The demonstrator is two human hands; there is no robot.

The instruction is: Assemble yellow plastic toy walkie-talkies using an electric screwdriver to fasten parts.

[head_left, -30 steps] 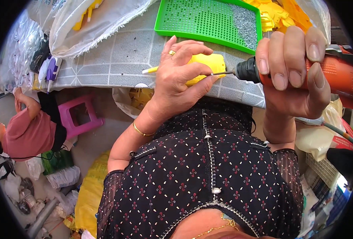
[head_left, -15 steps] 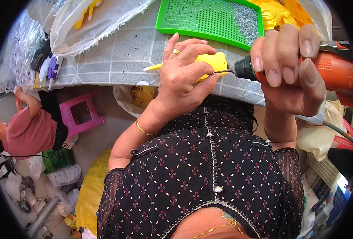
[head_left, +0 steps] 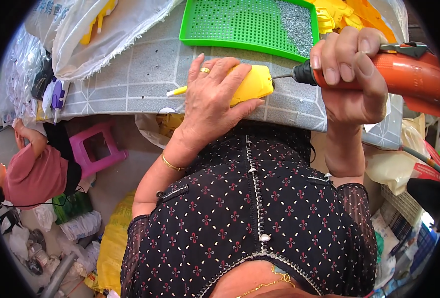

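Observation:
A yellow plastic piece [head_left: 253, 85] lies on the table, gripped by my left hand [head_left: 214, 88], its fingers over the top and its thumb along the near edge. A yellow rod with a white tip [head_left: 176, 91] sticks out beyond the little-finger side. My right hand [head_left: 351, 74] is wrapped round an orange power screwdriver [head_left: 403, 74] held level, its black nose pointing left. The thin bit [head_left: 283, 76] reaches the right end of the yellow piece; whether a screw sits at its tip is too small to tell.
A green perforated tray [head_left: 239, 48] with many small screws [head_left: 297, 25] stands beyond my hands. Yellow parts [head_left: 336, 15] lie at the far right, a white sack [head_left: 115, 42] at the far left. A person [head_left: 36, 164] sits left, near a pink stool [head_left: 98, 149].
My left thumb and index finger have come away from the bit and spread along the yellow piece. The bit now meets the piece's right end. The whole view has shifted slightly.

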